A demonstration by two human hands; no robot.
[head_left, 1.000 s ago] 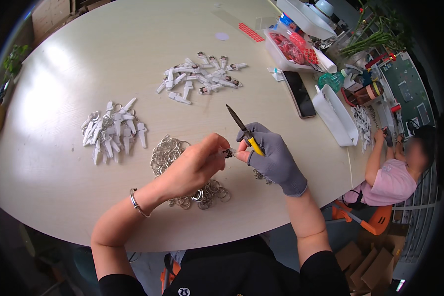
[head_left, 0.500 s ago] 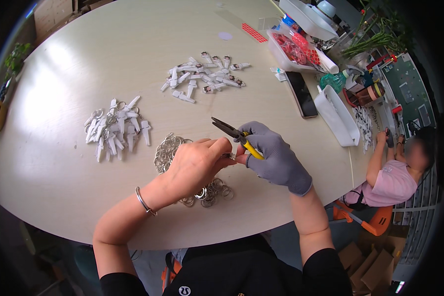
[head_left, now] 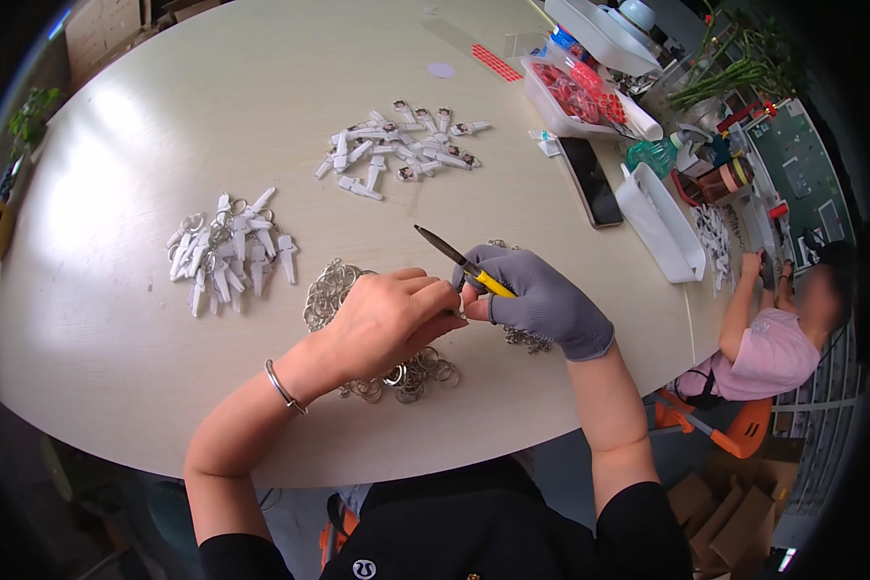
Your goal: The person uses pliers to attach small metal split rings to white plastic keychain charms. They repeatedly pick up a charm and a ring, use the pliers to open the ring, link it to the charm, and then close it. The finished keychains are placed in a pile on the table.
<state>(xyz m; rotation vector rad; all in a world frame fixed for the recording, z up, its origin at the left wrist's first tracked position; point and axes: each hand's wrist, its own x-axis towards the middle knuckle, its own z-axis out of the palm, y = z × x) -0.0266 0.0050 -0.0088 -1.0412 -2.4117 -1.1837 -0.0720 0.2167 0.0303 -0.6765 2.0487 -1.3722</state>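
My right hand, in a grey glove that leaves fingertips bare, is closed around pliers with yellow handles and dark jaws pointing up and left. My bare left hand is closed in a pinch, its fingertips meeting those of my right hand. Whatever lies between them is too small and covered to name. Under and beside my left hand lie a pile of metal split rings and a nearer pile of loose rings. Small metal chain pieces show partly beneath my right hand.
White clip-like pieces with rings are heaped at left; more white pieces lie farther back. At right are a phone, a white tray and a bin of red packets. A person in pink sits at far right.
The pliers have turned in my right hand, their jaws now looking narrower and closed. Both hands have shifted slightly, and the chain pieces under my right hand have come into sight.
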